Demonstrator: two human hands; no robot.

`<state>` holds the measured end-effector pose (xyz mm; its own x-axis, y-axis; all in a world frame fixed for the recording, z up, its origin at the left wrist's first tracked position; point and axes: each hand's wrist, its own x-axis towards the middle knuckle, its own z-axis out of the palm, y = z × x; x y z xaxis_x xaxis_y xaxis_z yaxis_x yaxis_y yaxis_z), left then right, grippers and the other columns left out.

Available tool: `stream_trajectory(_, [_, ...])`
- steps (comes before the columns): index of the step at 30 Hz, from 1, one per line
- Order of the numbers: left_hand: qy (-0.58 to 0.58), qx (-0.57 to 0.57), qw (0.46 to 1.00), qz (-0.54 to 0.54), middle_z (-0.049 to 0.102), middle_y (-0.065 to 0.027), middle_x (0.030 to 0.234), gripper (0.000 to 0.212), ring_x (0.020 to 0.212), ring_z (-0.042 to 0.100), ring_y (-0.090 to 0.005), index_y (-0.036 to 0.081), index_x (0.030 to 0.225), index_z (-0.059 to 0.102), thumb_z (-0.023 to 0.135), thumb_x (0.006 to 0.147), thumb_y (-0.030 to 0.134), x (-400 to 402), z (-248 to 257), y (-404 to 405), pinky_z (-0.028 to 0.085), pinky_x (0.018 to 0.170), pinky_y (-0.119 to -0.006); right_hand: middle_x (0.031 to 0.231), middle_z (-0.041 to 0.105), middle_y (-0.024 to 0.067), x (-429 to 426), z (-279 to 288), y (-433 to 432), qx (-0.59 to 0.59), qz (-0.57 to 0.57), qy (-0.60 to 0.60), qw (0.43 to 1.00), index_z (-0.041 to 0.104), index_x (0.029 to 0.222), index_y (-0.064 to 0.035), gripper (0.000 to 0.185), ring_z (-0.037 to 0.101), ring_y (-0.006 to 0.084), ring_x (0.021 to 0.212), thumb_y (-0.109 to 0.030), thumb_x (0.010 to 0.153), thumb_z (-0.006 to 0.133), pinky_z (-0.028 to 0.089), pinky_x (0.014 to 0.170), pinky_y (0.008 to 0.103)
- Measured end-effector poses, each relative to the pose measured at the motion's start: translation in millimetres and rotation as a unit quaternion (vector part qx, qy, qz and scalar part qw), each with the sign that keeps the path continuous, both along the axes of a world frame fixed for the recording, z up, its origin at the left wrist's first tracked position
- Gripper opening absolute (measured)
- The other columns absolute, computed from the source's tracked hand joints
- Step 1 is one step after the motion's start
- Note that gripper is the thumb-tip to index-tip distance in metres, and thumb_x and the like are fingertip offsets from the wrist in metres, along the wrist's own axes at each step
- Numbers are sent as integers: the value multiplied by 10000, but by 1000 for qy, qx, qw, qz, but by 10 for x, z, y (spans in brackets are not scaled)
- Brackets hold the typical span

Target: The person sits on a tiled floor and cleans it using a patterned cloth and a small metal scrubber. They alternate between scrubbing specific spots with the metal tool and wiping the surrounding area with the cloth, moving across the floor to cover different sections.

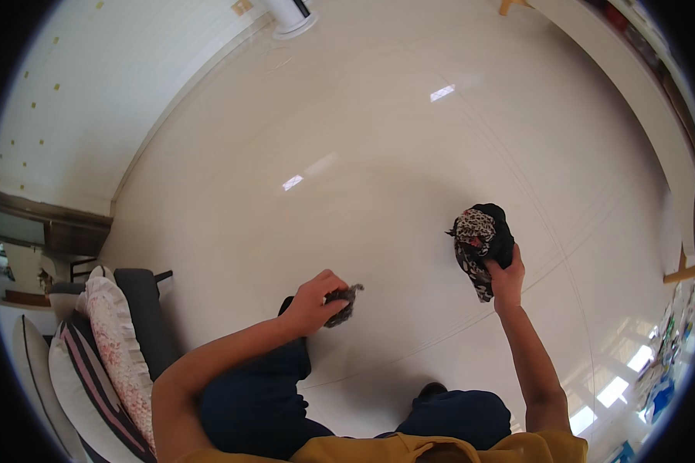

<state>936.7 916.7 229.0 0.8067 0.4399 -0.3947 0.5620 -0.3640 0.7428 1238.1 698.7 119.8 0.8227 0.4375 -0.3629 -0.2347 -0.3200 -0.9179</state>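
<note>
My left hand (315, 304) is closed on a small crumpled piece of dark grey-brown patterned cloth (343, 309), held above the floor in front of my left knee. Farther right and a little ahead, my right hand (508, 278) grips a larger bundle of black fabric (501, 220) with leopard-print and dark patterned cloth (476, 226) on it. A bit of red shows among its folds. The two hands are well apart. Whether the bundle is one piece or several, I cannot tell.
Glossy pale floor tiles (382, 173) lie before me. At left stands a dark grey sofa (142, 318) with several cushions (113, 330). A white cylindrical appliance base (294, 23) is by the far wall. A long pale piece of furniture with wooden legs (680, 272) curves along the right.
</note>
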Motion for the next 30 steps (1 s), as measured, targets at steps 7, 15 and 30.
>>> stream_trajectory(7, [118,52,991,27,555,-87,1009,221,998,594,-239,43,1054,624,696,890,172,440,-748,-182,491,884,-333,1110,654,89,258,259,113,1,99,-36,994,542,1245,-8,468,614,185,1013,-2,792,658,493,912,317])
stream_trajectory(15, [-99,-345,925,124,407,-111,1375,761,1260,454,-251,135,1513,246,678,933,374,1605,-524,-717,460,998,-385,1186,507,173,279,413,151,-17,182,-295,938,488,1307,-36,647,540,371,1088,-35,698,707,481,924,424])
stream_trajectory(30, [-361,-168,795,457,580,-129,1288,664,1174,577,-261,38,1422,415,662,806,33,-2395,-106,1035,464,1024,-401,1304,512,104,-1451,-64,526,-156,110,-388,902,533,1299,-88,436,500,300,1207,3,875,582,459,950,383])
